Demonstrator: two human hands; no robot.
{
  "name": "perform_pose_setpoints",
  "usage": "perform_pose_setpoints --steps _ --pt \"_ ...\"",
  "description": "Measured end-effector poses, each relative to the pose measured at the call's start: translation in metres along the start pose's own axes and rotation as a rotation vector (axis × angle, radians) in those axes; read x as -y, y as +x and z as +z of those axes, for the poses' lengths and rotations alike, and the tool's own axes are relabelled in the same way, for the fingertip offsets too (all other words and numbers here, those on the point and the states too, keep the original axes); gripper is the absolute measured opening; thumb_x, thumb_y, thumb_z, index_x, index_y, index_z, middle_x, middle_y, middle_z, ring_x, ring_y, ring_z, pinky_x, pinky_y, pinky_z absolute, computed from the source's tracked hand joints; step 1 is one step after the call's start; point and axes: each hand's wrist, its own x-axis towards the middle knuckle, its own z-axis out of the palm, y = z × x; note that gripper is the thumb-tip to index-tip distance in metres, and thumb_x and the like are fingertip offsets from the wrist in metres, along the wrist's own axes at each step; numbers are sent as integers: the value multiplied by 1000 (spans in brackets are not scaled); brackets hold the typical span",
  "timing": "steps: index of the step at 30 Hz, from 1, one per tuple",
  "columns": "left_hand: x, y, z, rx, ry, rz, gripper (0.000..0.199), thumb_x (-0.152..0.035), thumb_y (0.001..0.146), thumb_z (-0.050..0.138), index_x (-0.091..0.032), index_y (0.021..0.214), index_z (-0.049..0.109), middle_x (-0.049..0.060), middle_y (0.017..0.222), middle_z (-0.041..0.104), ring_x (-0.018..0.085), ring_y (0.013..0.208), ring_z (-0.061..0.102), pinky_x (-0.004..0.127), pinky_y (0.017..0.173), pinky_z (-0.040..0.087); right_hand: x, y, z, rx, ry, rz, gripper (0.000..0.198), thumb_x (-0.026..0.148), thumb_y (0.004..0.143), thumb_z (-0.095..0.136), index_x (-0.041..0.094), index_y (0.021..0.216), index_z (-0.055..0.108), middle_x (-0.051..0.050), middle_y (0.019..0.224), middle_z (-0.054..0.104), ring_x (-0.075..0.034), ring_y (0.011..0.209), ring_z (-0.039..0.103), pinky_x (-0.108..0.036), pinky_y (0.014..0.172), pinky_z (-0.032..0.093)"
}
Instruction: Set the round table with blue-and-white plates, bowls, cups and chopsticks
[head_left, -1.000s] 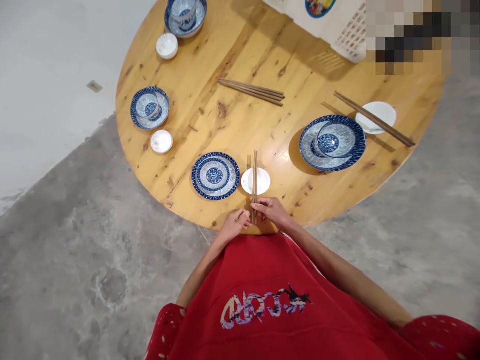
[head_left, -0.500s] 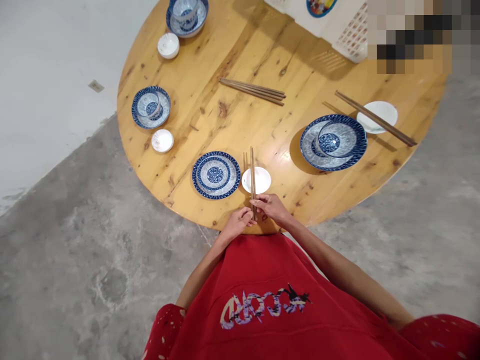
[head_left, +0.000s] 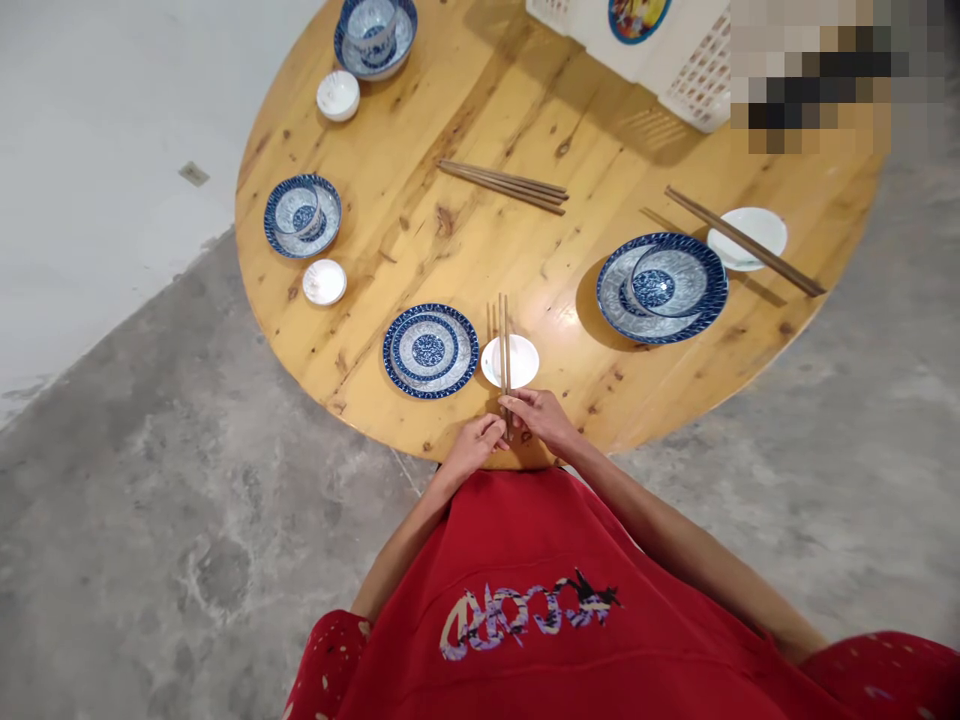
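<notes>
A pair of brown wooden chopsticks (head_left: 507, 350) lies across a small white dish (head_left: 528, 362), pointing away from me near the table's front edge. My right hand (head_left: 544, 416) is closed, pinching the chopsticks just below the dish. At their near end, my left hand (head_left: 475, 444) has its fingers curled against them; its fingertips are partly hidden. Left of the dish sits a blue-and-white plate (head_left: 393, 376) with concentric rings.
The round wooden table (head_left: 360, 340) also bears several loose chopsticks (head_left: 502, 184) in the middle. To the right are a blue bowl stack (head_left: 611, 305) and chopsticks over a white dish (head_left: 769, 228). A white plastic basket (head_left: 652, 75) stands at the back.
The far tips of the held chopsticks have spread slightly apart. Both hands stay in nearly the same place, and the camera view has shifted a little.
</notes>
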Motion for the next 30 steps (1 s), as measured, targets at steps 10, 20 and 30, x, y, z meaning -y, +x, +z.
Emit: perform_pose_setpoints --steps 10,20,30 --pt "12 -6 -8 -126 104 40 35 -47 97 39 -20 85 58 3 85 70 15 76 66 27 70 50 5 -6 -37 -162 -200 -116 57 76 81 53 21 65 59 -1 51 51 -17 48 48 -30 50 36" --pt "28 -40 -24 -338 160 59 37 -48 97 37 -21 88 60 3 87 70 18 79 67 29 79 50 137 130 -98 -447 -857 -573 30 28 90 47 15 100 72 -15 103 71 -26 87 65 -35 83 48" --pt "43 -55 -23 -485 82 5 43 -55 98 35 -22 95 63 7 90 73 23 82 69 35 80 52 175 241 -94 -496 -1144 -450 43 13 89 47 9 129 62 -22 132 60 -34 123 53 -44 104 45"
